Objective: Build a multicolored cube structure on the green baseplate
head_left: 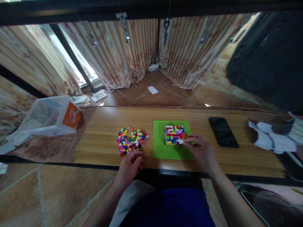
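Right hand (202,149) of mine comes in over the right edge of the square, studded, bright green plastic baseplate (163,154), thumb and forefinger drawn close together at the near right corner of the boxy multicoloured block of small plastic bricks (174,135); I can't tell whether a piece is pinched between them or the tips only touch the block. That block sits on the baseplate, around its middle, with rows of red, yellow, blue, white and green showing on top. To the left of the baseplate and apart from it, a heap of tiny loose plastic bricks in many colours (129,145) is spread on the brown wood-grain tabletop (99,135). Left hand (129,166) of mine rests at the heap's near edge, fingers loosely curled; what, if anything, they hold is hidden from me. To the right of the baseplate, past my right hand, lies a black rectangular smartphone (223,132), and farther right are crumpled white papers (272,137). Far to the left of the baseplate, beyond the heap, stands a translucent plastic bin (55,128) with an orange label (72,116). Beyond the baseplate, pleated beige curtains with reddish patterning (113,56) hang down to the brown tiled floor (142,97), where a white slip of paper (152,90) lies.
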